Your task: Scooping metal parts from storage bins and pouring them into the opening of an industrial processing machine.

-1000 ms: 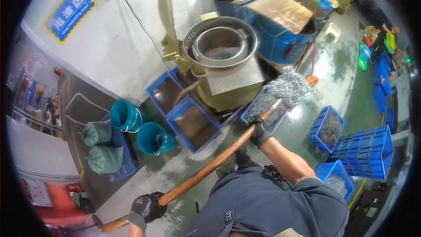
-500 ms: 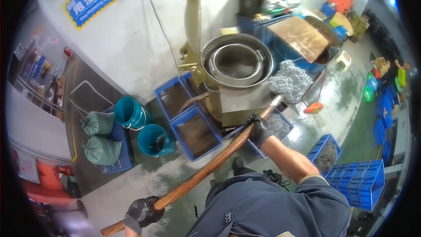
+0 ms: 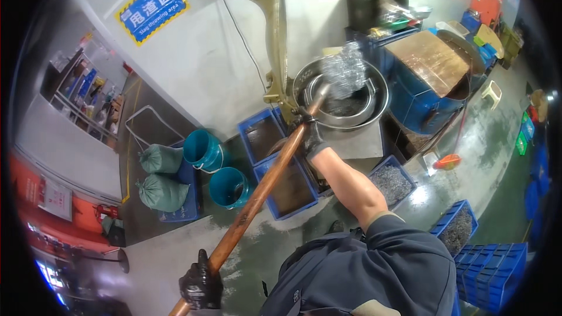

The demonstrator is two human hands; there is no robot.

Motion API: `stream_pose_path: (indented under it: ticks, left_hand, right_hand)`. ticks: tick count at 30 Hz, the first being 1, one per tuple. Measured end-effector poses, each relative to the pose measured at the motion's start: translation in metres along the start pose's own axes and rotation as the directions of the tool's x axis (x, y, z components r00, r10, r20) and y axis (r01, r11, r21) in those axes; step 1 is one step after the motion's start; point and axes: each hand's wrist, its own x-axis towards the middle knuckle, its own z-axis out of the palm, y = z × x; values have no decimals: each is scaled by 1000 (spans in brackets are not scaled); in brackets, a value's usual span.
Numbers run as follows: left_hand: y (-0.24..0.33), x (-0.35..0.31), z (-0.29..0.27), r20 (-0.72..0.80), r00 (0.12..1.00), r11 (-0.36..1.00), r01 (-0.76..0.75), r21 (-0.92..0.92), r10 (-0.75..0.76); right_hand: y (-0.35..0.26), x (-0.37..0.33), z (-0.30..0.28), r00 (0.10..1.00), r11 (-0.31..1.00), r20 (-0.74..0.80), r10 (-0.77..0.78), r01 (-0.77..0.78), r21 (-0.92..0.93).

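Note:
My right hand (image 3: 308,131), in a black glove, is closed round the upper part of a long wooden handle (image 3: 257,192). My left hand (image 3: 201,285), gloved too, grips the handle near its lower end, one finger or thumb pointing up. At the far end, past a pale metal socket, a heap of silvery metal shavings (image 3: 344,73) hides the tool's head, so its kind cannot be told. The heap hangs over the round steel tub (image 3: 381,100) of a machine. Inside the tub sits a smaller steel basket (image 3: 370,107) with dark contents.
Blue crates (image 3: 316,203) stand left of the machine, near two teal buckets (image 3: 232,188) and tied sacks (image 3: 164,192). A crate of shavings (image 3: 391,182) lies on the right, with stacked blue crates (image 3: 490,275) nearer me. Beyond the tub is a blue bin (image 3: 410,108).
The shavings on the tool have moved left from beside the tub to above it. Both hands have kept hold, the right shifting left and up, the handle now steeper. The view has shifted.

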Motion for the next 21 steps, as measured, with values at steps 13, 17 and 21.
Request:
stream_pose_path:
  ticks: [13, 17, 21]
  left_hand:
    - [39, 3, 28, 235, 972, 999, -6, -45, 16]
    - [36, -16, 55, 373, 927, 941, 167, -295, -48]
    - [6, -64, 107, 504, 864, 847, 269, -458, -2]
  right_hand:
    - [21, -15, -27, 901, 974, -434, 0, -98, -203]
    - [27, -48, -34, 968, 997, -245, 59, -70, -36]
    - [39, -135, 8, 986, 997, -149, 72, -73, -1]
